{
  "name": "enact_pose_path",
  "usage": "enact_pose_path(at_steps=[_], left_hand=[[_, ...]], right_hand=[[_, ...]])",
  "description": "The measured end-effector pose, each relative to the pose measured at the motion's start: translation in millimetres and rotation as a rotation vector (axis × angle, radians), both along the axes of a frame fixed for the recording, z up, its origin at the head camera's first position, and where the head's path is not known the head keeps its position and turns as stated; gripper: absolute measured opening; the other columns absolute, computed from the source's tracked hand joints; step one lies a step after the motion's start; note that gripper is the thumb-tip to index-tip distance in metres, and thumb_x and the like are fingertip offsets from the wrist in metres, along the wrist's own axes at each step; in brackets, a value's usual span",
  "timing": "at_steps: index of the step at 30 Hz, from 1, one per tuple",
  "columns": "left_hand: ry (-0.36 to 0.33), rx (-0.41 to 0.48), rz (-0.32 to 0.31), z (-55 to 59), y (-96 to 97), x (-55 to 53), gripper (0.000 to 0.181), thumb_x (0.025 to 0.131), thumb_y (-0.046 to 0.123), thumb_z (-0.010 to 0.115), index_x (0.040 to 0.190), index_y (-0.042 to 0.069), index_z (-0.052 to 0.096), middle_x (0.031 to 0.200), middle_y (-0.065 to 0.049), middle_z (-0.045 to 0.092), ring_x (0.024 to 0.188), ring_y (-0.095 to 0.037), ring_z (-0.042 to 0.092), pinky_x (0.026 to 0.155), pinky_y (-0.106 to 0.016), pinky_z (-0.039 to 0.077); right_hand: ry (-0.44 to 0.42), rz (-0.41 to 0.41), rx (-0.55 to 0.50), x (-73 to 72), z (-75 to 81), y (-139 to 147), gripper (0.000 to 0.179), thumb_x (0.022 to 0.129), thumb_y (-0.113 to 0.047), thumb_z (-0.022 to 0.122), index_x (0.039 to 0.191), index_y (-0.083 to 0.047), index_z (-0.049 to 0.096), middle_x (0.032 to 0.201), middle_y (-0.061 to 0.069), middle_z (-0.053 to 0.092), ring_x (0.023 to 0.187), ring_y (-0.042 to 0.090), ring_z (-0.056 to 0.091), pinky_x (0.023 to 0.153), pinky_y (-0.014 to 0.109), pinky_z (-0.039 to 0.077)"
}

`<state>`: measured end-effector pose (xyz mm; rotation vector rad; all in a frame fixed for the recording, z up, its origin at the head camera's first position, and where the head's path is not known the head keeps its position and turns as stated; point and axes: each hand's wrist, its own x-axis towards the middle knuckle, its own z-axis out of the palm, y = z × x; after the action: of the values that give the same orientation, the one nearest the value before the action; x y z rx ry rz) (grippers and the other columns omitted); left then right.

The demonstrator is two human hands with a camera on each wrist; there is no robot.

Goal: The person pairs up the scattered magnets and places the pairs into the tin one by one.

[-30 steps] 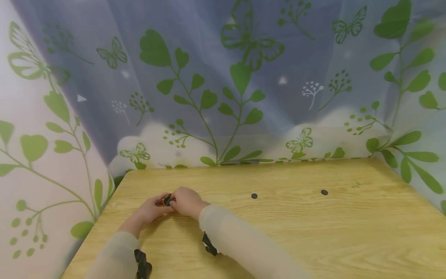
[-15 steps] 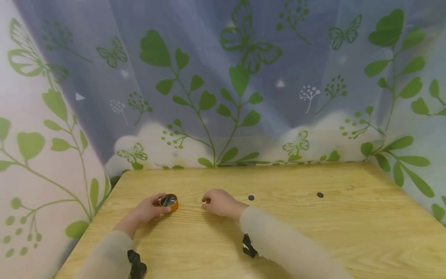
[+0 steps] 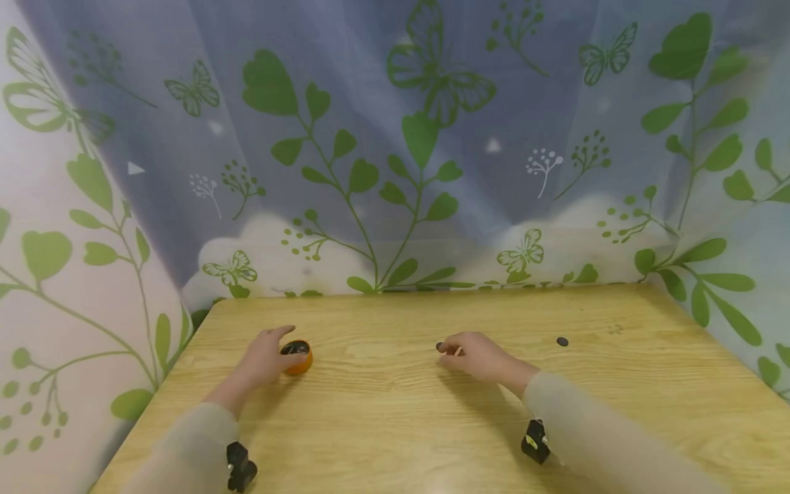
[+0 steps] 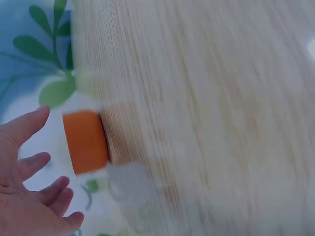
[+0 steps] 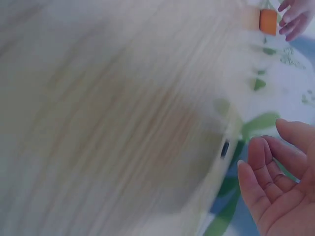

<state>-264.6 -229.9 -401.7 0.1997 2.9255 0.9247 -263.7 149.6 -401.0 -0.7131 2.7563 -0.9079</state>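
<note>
A small round orange tin (image 3: pixel 299 368) with a dark, shiny inside stands on the left part of the table. Around its left side is my left hand (image 3: pixel 264 358), fingers spread; in the left wrist view a gap shows between the fingertips and the orange wall (image 4: pixel 85 142). My right hand (image 3: pixel 480 358) hovers over the middle of the table with loosely bent fingers and nothing in its grasp. Just beyond its fingertips lies a flat dark disc (image 3: pixel 439 346), partly covered by the hand in the head view. Farther right is a second dark disc (image 3: pixel 562 342).
The wood-grain table (image 3: pixel 382 425) reaches back to a hanging cloth (image 3: pixel 345 206) printed with green leaves and butterflies. Similar cloth hangs at both sides. Each forearm carries a small black camera mount, one of them the right mount (image 3: pixel 535 441).
My right hand has left the orange tin and travelled right to the nearer disc. My left hand has loosened its grip on the tin, spreading its fingers.
</note>
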Motion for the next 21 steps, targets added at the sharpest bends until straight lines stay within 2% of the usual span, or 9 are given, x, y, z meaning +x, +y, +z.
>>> enact_pose_path(at_steps=[2,5,8,11,13,16,21], left_hand=[[0.047,-0.021,-0.007,1.5,8.7,0.5,0.064,0.087,0.023,0.066,0.139,-0.004,0.038,0.135,-0.036,0.031,0.121,-0.055,0.029,0.094,-0.063,0.031],[0.112,-0.018,-0.029,3.3,26.3,1.7,0.059,0.086,0.02,0.067,0.135,-0.003,0.043,0.135,-0.034,0.033,0.123,-0.055,0.026,0.097,-0.064,0.026],[0.166,-0.029,-0.05,3.3,50.0,1.5,0.055,0.085,0.019,0.069,0.132,-0.001,0.049,0.134,-0.03,0.038,0.124,-0.051,0.028,0.098,-0.062,0.027],[0.186,-0.05,-0.069,2.8,74.2,0.7,0.051,0.084,0.02,0.071,0.128,0.003,0.054,0.133,-0.025,0.042,0.125,-0.047,0.03,0.097,-0.058,0.031],[0.189,-0.068,-0.094,2.1,89.3,-1.4,0.048,0.083,0.02,0.071,0.126,0.005,0.056,0.132,-0.022,0.044,0.124,-0.044,0.033,0.097,-0.055,0.033],[0.159,-0.061,-0.144,0.3,109.8,-5.5,0.044,0.084,0.019,0.07,0.124,0.005,0.058,0.13,-0.021,0.047,0.121,-0.042,0.039,0.097,-0.052,0.036],[0.061,-0.022,-0.222,-5.9,142.3,-11.6,0.041,0.087,0.019,0.067,0.124,0.003,0.058,0.125,-0.02,0.052,0.114,-0.036,0.049,0.092,-0.047,0.042]], right_hand=[[-0.002,-0.028,0.008,0.8,1.6,13.7,0.027,0.093,-0.018,0.058,0.112,0.0,0.064,0.095,0.003,0.062,0.082,0.018,0.059,0.069,0.034,0.049],[0.015,-0.074,0.037,0.2,2.9,33.8,0.027,0.094,-0.017,0.057,0.113,0.001,0.063,0.097,0.005,0.063,0.085,0.021,0.059,0.073,0.037,0.05],[0.029,-0.118,0.06,-1.4,3.6,56.2,0.027,0.094,-0.016,0.056,0.113,0.002,0.062,0.099,0.008,0.063,0.087,0.025,0.06,0.073,0.039,0.05],[0.039,-0.159,0.071,-2.3,5.4,79.0,0.029,0.094,-0.016,0.056,0.113,0.005,0.061,0.1,0.013,0.063,0.088,0.029,0.059,0.071,0.041,0.05],[0.039,-0.199,0.083,-2.0,7.1,94.9,0.03,0.094,-0.015,0.055,0.113,0.008,0.06,0.1,0.017,0.062,0.089,0.031,0.059,0.07,0.042,0.05],[0.043,-0.263,0.111,-1.8,8.3,119.9,0.031,0.094,-0.013,0.054,0.112,0.011,0.058,0.102,0.023,0.061,0.09,0.036,0.058,0.071,0.045,0.049],[0.034,-0.345,0.17,-3.1,5.5,153.8,0.03,0.093,-0.007,0.053,0.111,0.017,0.056,0.104,0.031,0.058,0.093,0.043,0.056,0.074,0.048,0.048]])
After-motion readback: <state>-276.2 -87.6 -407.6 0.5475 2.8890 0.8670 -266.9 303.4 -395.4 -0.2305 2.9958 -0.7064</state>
